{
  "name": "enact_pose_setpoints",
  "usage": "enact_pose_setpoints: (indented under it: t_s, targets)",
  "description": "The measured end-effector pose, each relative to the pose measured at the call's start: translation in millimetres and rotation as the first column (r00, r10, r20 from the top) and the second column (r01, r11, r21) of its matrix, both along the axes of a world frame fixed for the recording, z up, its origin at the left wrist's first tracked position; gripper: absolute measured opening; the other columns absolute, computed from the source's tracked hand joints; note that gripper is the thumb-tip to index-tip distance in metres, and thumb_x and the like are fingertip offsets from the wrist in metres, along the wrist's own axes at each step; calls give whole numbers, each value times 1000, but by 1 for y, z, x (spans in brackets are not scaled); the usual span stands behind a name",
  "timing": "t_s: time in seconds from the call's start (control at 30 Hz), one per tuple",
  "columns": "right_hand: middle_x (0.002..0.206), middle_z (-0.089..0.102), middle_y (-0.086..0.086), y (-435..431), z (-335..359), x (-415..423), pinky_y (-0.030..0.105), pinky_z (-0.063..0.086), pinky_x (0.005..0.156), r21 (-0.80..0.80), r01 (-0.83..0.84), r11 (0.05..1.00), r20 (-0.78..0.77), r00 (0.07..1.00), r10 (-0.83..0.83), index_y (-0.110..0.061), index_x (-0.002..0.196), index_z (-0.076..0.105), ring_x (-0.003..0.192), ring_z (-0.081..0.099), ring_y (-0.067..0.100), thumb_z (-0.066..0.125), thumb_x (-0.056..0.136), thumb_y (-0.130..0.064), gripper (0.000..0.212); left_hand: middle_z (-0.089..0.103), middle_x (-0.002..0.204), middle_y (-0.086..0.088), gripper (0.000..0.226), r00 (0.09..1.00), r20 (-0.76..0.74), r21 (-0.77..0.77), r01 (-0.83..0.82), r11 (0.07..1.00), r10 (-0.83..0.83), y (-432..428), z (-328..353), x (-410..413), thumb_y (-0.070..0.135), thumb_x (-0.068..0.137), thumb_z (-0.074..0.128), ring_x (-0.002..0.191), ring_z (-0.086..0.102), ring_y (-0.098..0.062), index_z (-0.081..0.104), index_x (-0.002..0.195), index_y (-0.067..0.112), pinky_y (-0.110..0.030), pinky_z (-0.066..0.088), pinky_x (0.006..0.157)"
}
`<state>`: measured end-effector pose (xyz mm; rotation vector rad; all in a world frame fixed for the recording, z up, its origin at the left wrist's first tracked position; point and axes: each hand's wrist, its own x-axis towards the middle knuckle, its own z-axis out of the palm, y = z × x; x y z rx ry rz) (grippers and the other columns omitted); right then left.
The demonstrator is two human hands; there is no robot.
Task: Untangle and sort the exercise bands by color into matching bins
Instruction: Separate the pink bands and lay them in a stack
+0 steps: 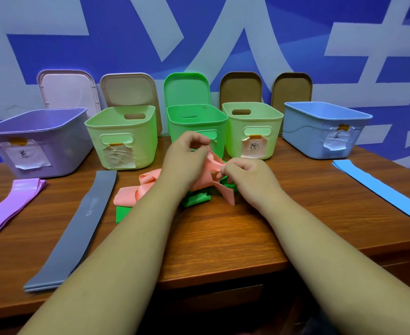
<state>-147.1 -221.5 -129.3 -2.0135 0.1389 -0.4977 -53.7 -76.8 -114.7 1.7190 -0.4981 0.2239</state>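
On my feed, both hands work at the middle of the wooden table [223, 240], over a knot of two bands. The left hand [187, 151] has its fingers curled, pinching the upper edge of the pink band [136, 192], and the right hand [245, 175] nips a fold of the same band just beside it, thumb against fingertips. The pink band is lifted between them, and its loose loops trail down to the left onto the table. The green band [195, 199] lies crumpled beneath it, still wound through it. Three bands lie flat and apart from the knot: the grey band [83, 221] left of centre, the purple band [10, 204] at the far left, and the blue band [380, 189] at the far right. Behind them I count five open bins in a row: a purple bin [37, 122], a pale green bin [119, 114], a bright green bin [196, 120], a second pale green bin [252, 115] and a blue bin [327, 112]. Four of them show paper labels I cannot read.
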Motion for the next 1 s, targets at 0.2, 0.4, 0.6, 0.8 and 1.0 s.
enact_pose_setpoints:
  t_s: [0.2, 0.4, 0.6, 0.8, 1.0]
  targets:
    - [51, 56, -5, -1, 0, -4, 29, 38, 59, 47, 43, 998, -58, 998, -40, -13, 52, 68, 55, 48, 9, 60, 83, -17, 32, 62, 107, -1, 23, 927, 248, -48, -278, 959, 281, 8, 7, 3, 1, 95, 48, 98, 56, -18, 54, 109, 17, -22, 44, 83]
    - [63, 65, -4, -15, 3, 0, 35, 45, 75, -64, 307, 949, -130, 941, -313, -14, 67, 65, 84, 63, 28, 60, 86, -14, 20, 55, 116, -13, 28, 802, 216, -364, -463, 808, 557, 25, 17, 9, -2, 89, 38, 97, 49, -18, 54, 110, 9, -9, 36, 80]
    - [78, 69, 8, -16, 5, 3, 40, 50, 71, 106, 454, 885, -143, 888, -438, -17, 66, 71, 81, 65, 36, 48, 91, -29, 36, 61, 104, -2, 24, 857, 121, -400, -420, 815, 501, 29, 22, -1, 4, 88, 42, 91, 55, -14, 57, 104, 16, -26, 48, 79]
    - [80, 75, 13, -18, 2, 5, 29, 53, 44, 232, 413, 881, -112, 911, -398, -18, 96, 72, 56, 72, 26, 43, 97, -24, 30, 68, 64, -2, 27, 987, 158, -74, 40, 996, -28, 16, 14, -13, 16, 78, 42, 57, 55, -9, 68, 72, 16, -31, 39, 59]
    - [92, 76, 12, -12, 3, 4, 44, 64, 56, 351, 293, 889, -4, 950, -311, -12, 101, 69, 62, 78, 30, 44, 102, -21, 27, 76, 88, 6, 20, 981, 6, 317, 183, 931, -195, 11, 6, -15, 18, 86, 56, 53, 57, -8, 72, 89, 30, -32, 50, 58]
